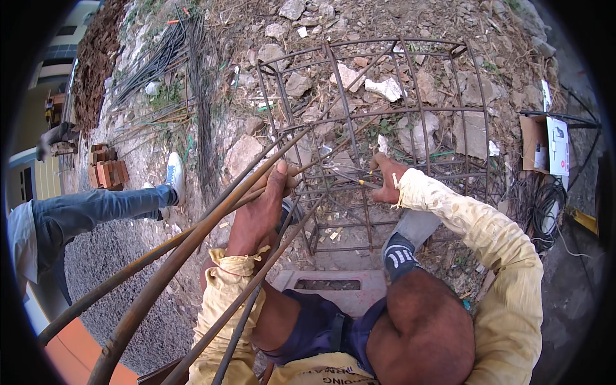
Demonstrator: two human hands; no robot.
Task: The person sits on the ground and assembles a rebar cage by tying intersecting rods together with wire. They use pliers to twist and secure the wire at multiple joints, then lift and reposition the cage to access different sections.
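Rebar cage [385,128] lies on rubble ground, just ahead of the knees. Left hand [260,208] wrapped round long bars [192,244] – right hand [387,179] pinching a small tool [366,183] at a crossing. Best keep bars steady, tie tight.

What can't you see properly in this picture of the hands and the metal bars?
- Left hand, head view: its palm is hidden behind the long rusty bars.
- Right hand: the small thing at its fingertips is too tiny to tell.
- Other person: cut off by the left edge.
- Cardboard box: bent, blurred near the rim.
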